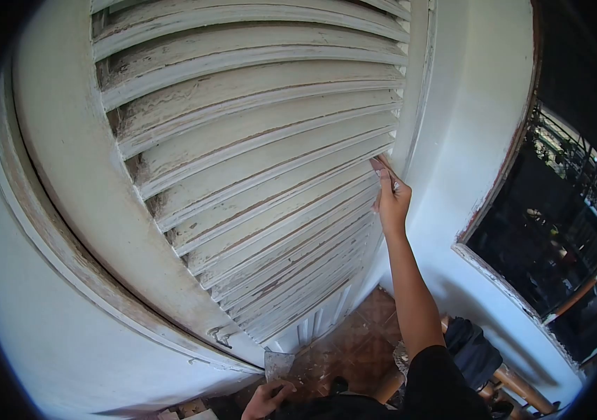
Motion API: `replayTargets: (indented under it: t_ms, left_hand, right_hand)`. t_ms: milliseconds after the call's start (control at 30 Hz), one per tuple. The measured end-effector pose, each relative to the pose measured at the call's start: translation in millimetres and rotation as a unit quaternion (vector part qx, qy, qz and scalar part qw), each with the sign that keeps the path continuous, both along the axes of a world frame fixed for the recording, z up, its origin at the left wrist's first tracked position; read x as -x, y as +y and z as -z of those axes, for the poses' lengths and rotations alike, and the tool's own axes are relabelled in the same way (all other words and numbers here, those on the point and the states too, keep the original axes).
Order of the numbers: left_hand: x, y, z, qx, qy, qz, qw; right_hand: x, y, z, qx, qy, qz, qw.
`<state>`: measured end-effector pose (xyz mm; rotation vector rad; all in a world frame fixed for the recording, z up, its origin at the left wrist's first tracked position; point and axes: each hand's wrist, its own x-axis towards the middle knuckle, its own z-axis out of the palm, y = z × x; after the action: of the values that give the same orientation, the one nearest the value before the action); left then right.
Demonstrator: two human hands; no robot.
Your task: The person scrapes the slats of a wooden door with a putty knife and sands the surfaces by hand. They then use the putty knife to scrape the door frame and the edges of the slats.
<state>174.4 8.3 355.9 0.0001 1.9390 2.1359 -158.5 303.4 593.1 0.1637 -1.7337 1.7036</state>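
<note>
A white louvred door (pixel 263 133) with worn, stained paint fills most of the view. My right hand (pixel 394 199) reaches up to the right ends of its slats. Its fingers are closed on a thin reddish-brown piece that looks like folded sandpaper (pixel 378 163), pressed at the edge of one slat. White dust marks the fingers. Low in the view, my left hand (pixel 268 400) is curled, fingers bent. A flat grey piece (pixel 278 365), shaped like a scraper blade, shows right at its fingertips; the grip on it is partly hidden.
A metal latch (pixel 221 337) sits low on the door's left stile. Brown floor tiles (pixel 354 329) carry pale debris. At the lower right a dark cloth (pixel 473 346) hangs over wooden legs (pixel 526 390). A window opening (pixel 543 224) with a chipped frame is in the right wall.
</note>
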Motion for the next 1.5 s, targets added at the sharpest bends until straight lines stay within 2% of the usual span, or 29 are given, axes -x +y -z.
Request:
replayTargets:
  t_ms: [100,133,233,367,400,467,633,700,767,800,833,867,933,967,1000,1033,1067,1100,1133,1167,1233,1267,1300,1367,1433,1500]
  left_hand:
    - [5.2,-9.3,-9.7,0.043,-0.005,0.019,0.999]
    - [4.4,-12.2,-9.9,0.045,-0.003,0.022,0.999]
    - [4.2,-20.1,-13.4,0.059,0.062,0.011,0.996]
    - [2.6,-23.6,-16.5,0.014,0.01,0.019,1.0]
    - [1.8,-24.2,-16.0,0.013,-0.004,0.017,1.0]
    - [2.3,-24.5,-23.7,0.02,-0.019,0.023,0.999]
    - [2.1,-18.0,-30.2,-0.001,-0.015,-0.002,1.0]
    - [4.8,-14.6,-27.8,0.016,-0.008,-0.039,0.999]
    - [9.7,-16.6,-23.9,0.038,-0.023,-0.025,0.999]
    - [11.8,-17.1,-21.6,0.059,-0.038,-0.012,0.997]
    - [13.8,-16.0,-19.5,0.061,-0.038,-0.01,0.997]
    - [16.1,-14.7,-17.2,0.06,-0.023,0.0,0.998]
    - [19.9,-10.1,-14.0,0.06,-0.006,0.009,0.998]
    - [22.2,-7.7,-13.2,0.06,-0.005,0.019,0.998]
    - [25.4,-5.7,-11.8,0.061,-0.003,0.03,0.998]
    - [24.7,-3.9,-0.1,0.064,0.001,0.03,0.997]
    - [24.2,0.8,5.9,0.047,0.003,0.015,0.999]
    - [27.8,3.0,10.9,0.029,0.007,0.001,1.0]
    - [30.0,-0.6,13.9,0.074,0.042,0.048,0.995]
    - [30.7,1.7,8.4,0.074,0.049,0.047,0.995]
    - [28.2,8.1,1.9,0.067,0.017,0.047,0.996]
    - [28.5,8.9,-0.9,0.107,-0.042,0.047,0.992]
    - [26.3,11.0,-2.1,0.106,-0.036,0.044,0.993]
    - [24.8,15.3,2.4,0.061,0.053,0.029,0.996]
    - [25.6,20.2,4.8,0.062,0.063,0.018,0.996]
    - [26.2,25.8,0.0,0.039,-0.055,-0.03,0.997]
  right_hand:
    - [-3.0,-3.3,-0.9,0.044,0.014,-0.009,0.999]
    - [-3.8,-3.7,0.5,0.045,0.013,0.022,0.999]
    - [-5.5,5.2,9.6,0.07,0.007,0.049,0.996]
    - [-2.9,9.0,12.6,0.127,0.032,0.029,0.991]
    - [-2.3,8.6,10.9,0.127,0.032,0.029,0.991]
    - [-3.3,8.4,5.6,0.065,0.031,0.121,0.99]
    - [-15.9,15.6,-5.5,0.062,0.079,0.134,0.986]
    - [-12.4,15.9,-6.6,0.019,0.085,0.128,0.988]
    - [2.3,15.9,-1.5,-0.023,0.079,0.105,0.991]
    - [17.6,16.9,7.6,-0.197,0.171,0.205,0.943]
    - [29.7,20.0,17.4,-0.361,0.255,0.295,0.847]
    - [29.5,15.4,18.1,-0.36,0.254,0.297,0.847]
    - [23.0,-1.4,16.7,-0.225,0.109,0.161,0.955]
    - [16.1,-6.7,10.3,-0.223,0.11,0.162,0.955]
    - [6.9,-11.6,0.6,-0.114,0.052,0.074,0.989]
    - [2.1,-13.5,-4.4,-0.002,-0.005,-0.017,1.0]
    - [2.6,-10.7,-3.2,0.001,0.0,-0.016,1.0]
    - [3.9,-5.1,-1.0,0.044,0.0,-0.07,0.997]
    - [6.4,1.4,0.0,0.085,0.0,-0.124,0.989]
    - [10.3,8.8,1.7,0.084,0.007,-0.124,0.989]
    - [15.8,24.5,7.7,0.094,-0.033,-0.21,0.973]
    - [12.3,29.2,4.2,0.086,-0.032,-0.229,0.969]
    - [11.5,33.9,3.7,0.084,-0.026,-0.231,0.969]
    - [11.7,45.8,1.8,0.069,-0.041,-0.237,0.968]
    - [4.7,65.8,9.2,0.072,-0.042,-0.247,0.965]
    - [-14.9,79.2,22.2,0.079,-0.053,-0.249,0.964]
